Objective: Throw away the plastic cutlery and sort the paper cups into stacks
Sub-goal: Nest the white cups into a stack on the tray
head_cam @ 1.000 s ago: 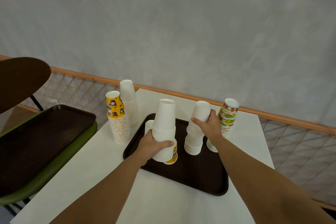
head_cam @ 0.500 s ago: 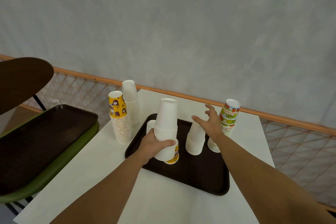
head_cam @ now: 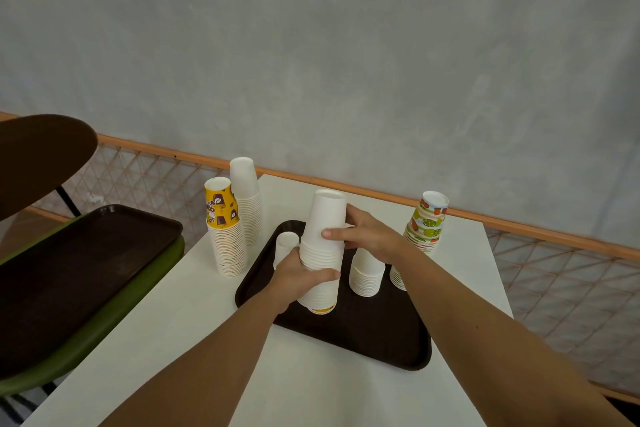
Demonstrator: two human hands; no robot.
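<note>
Clasping one white cup stack [head_cam: 323,218] in curled left hand [head_cam: 298,282] and right hand [head_cam: 370,236]; two more on brown tray [head_cam: 381,340], three on table [head_cam: 311,392].

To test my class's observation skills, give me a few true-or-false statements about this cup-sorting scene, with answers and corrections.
1. Both the left hand and the right hand grip the tall white cup stack. True.
2. The yellow-printed cup stack stands on the brown tray. False: it stands on the white table, left of that tray.
3. The fruit-printed cup stack is the rightmost stack. True.
4. The second brown tray lies on the floor. False: it rests on a green chair.
</note>
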